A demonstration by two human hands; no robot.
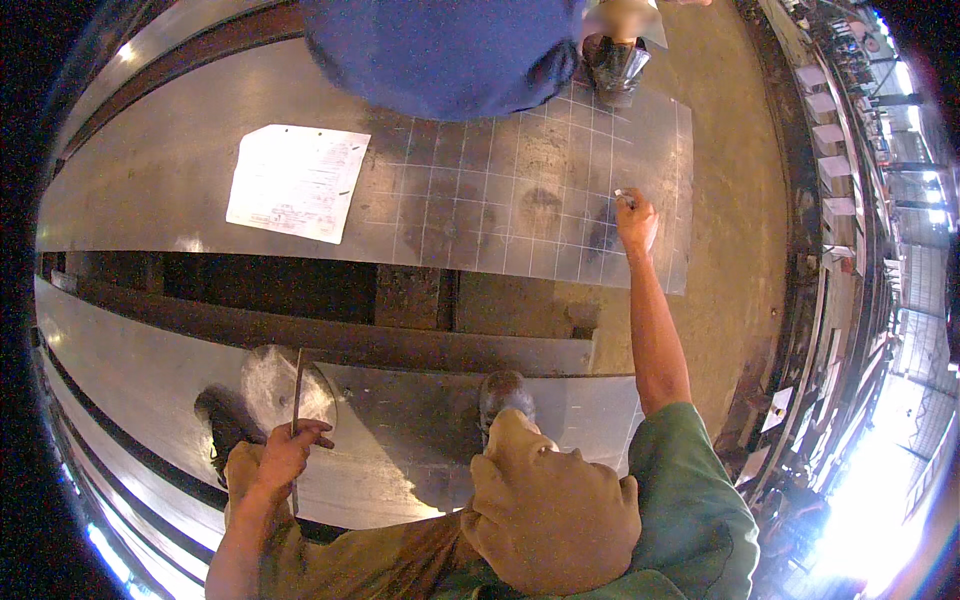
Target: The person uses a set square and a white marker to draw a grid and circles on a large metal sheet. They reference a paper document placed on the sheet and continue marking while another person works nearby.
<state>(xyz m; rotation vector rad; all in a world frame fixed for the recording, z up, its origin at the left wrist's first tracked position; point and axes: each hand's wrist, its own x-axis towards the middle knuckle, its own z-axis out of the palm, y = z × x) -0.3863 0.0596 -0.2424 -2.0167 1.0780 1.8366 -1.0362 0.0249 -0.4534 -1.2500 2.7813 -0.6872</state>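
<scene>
A flat grey metal sheet [560,255] lies before me, its right part ruled with a grid of thin white lines. My right hand [637,222] reaches over the sheet near its right end, fingers pinched on a small white piece of chalk [618,194]. Near my left knee, my left hand [285,455] is closed around a long thin metal ruler [299,385], seen nearly edge-on and standing clear of the gridded sheet. A white printed paper [298,182] rests on the sheet, left of the grid.
Another person in blue [445,50] is at the sheet's far edge, beside a dark shiny shoe [614,68]. A dark gap [290,290] separates the gridded sheet from a nearer metal sheet [400,420], where a round metal disc [280,385] lies. My dark boot [505,395] rests there.
</scene>
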